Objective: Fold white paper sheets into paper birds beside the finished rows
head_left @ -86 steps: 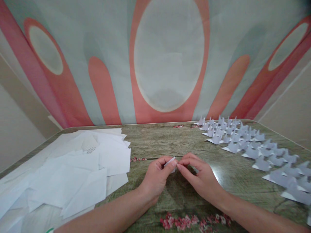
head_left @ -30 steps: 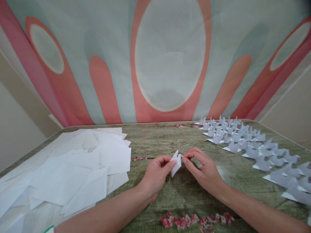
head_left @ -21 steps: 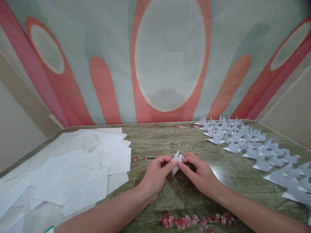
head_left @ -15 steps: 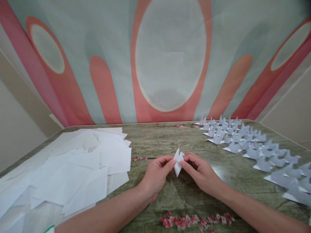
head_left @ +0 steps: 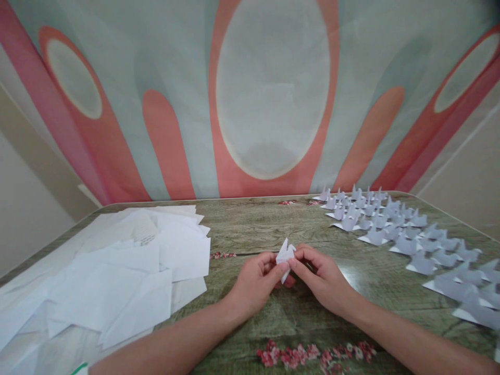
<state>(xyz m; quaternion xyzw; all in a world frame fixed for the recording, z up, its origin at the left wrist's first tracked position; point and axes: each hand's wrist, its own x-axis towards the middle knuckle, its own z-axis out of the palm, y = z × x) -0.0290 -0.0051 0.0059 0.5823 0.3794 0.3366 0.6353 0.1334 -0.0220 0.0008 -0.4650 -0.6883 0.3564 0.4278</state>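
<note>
And over the middle of the tabletop (head_left: pixel 246 221), a small white folded bird (head_left: pixel 284 253) is held up, apparently clear of the surface. It is gripped from both sides: by the left hand (head_left: pixel 253 279) one flank is pinched between thumb and fingers, by the right hand (head_left: pixel 318 272) the other is taken the same way, the two thumbs brought almost together in front. A tall peak is seen rising from the bird, a small hooked tip is shown beside the right fingers, and a sharp lower end is seen poking out below the thumbs.

Almost no weight is to be expected here: thin paper, by the look of it, probably stiff along the creases, softer across the flat faces and easily dented. Slipping seems unlikely, but the points look fragile. It is best held lightly by its layered middle, with the fingertips; the peak and hooked tip are better spared any squeeze, since they could be bent.

On the left side of the tabletop, loose white sheets (head_left: pixel 117 281) are spread, untidily overlapped. Along its right side, a flock (head_left: pixel 406 243) of similar paper shapes is lined up in rough rows. At its near edge, pink flowers (head_left: pixel 289 355) are printed; beyond its far edge, a coral-and-grey backdrop (head_left: pixel 273 94) is seen.
</note>
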